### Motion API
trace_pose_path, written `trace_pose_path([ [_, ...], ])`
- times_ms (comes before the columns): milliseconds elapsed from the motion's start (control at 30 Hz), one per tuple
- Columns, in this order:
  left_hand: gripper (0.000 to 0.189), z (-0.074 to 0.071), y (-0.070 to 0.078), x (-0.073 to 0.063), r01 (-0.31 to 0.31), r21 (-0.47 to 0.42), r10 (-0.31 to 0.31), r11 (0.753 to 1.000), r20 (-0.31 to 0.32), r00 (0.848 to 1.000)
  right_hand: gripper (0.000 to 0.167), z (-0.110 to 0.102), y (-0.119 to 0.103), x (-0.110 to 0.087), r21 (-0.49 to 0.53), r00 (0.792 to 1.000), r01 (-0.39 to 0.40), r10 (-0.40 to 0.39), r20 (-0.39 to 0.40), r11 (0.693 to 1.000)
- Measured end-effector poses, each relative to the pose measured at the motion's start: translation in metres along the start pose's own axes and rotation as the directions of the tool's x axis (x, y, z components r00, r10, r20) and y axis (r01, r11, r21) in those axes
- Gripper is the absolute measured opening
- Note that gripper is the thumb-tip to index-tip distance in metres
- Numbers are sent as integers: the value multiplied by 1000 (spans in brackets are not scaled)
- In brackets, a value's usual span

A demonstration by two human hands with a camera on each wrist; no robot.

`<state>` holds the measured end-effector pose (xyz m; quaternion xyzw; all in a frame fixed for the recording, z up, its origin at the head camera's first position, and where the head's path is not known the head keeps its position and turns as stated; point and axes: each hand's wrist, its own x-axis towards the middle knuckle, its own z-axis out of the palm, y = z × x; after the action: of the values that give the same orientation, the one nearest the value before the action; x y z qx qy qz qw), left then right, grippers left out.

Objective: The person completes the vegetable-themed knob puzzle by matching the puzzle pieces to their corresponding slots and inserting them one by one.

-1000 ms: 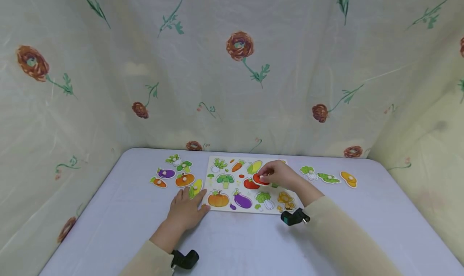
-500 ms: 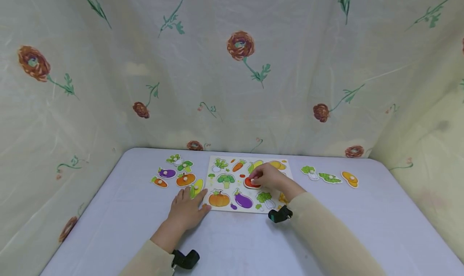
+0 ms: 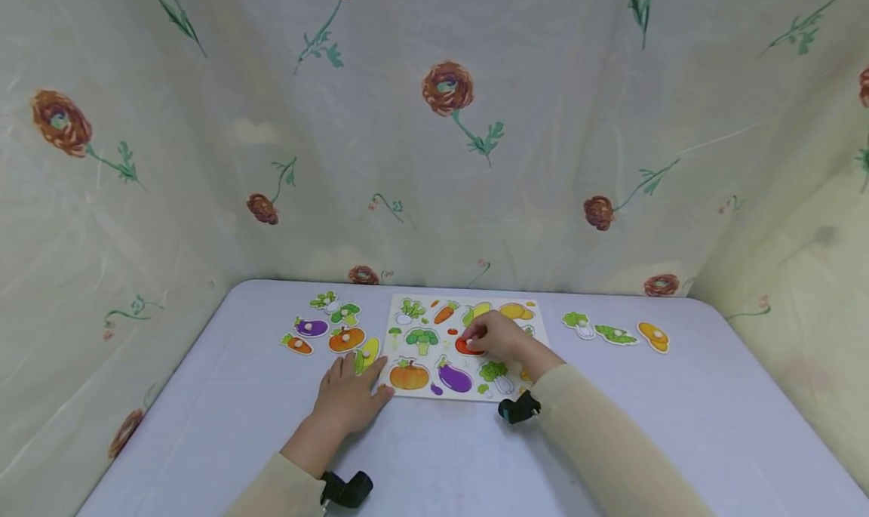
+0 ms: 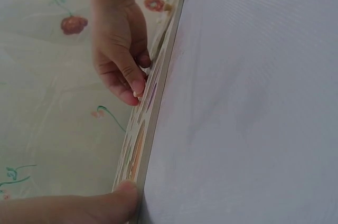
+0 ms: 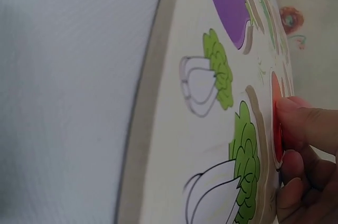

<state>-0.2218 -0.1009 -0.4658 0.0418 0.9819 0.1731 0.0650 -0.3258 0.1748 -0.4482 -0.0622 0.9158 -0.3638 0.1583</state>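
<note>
A white puzzle board (image 3: 395,313) printed with vegetables lies mid-table. My right hand (image 3: 505,337) pinches the small pale knob of a red tomato puzzle piece (image 3: 464,347) over the board's tomato picture. In the right wrist view the tomato piece (image 5: 276,121) is seen edge-on at the board's surface; I cannot tell whether it sits flush. My left hand (image 3: 349,396) rests palm down at the board's left edge, its fingers relaxed. Its thumb (image 4: 125,195) touches the near edge in the left wrist view. A corn piece (image 3: 367,355) lies by its fingertips, partly covered.
Left of the board lie loose knobbed pieces: pumpkin (image 3: 347,340), eggplant (image 3: 311,327), carrot (image 3: 296,343), broccoli (image 3: 345,314) and radish (image 3: 327,301). To the right are cabbage (image 3: 579,324), pea pod (image 3: 615,334) and potato-like (image 3: 653,336) pieces. A flowered curtain (image 3: 529,140) surrounds the table.
My right hand has carried the tomato piece left and down onto the board's tomato picture, where it still holds the knob. My left hand has stayed in place.
</note>
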Motion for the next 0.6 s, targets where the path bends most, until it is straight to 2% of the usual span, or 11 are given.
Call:
trace_pose_path([
  [400,60,-3,1,-1,-1,-9,1,1000,15,1000,7,0,2,1,22,1000,-10,10,-19,1000],
  [600,60,-2,0,2,-4,16,4,1000,30,1000,15,-15,1,-10,31,998,30,-28,-59,999],
])
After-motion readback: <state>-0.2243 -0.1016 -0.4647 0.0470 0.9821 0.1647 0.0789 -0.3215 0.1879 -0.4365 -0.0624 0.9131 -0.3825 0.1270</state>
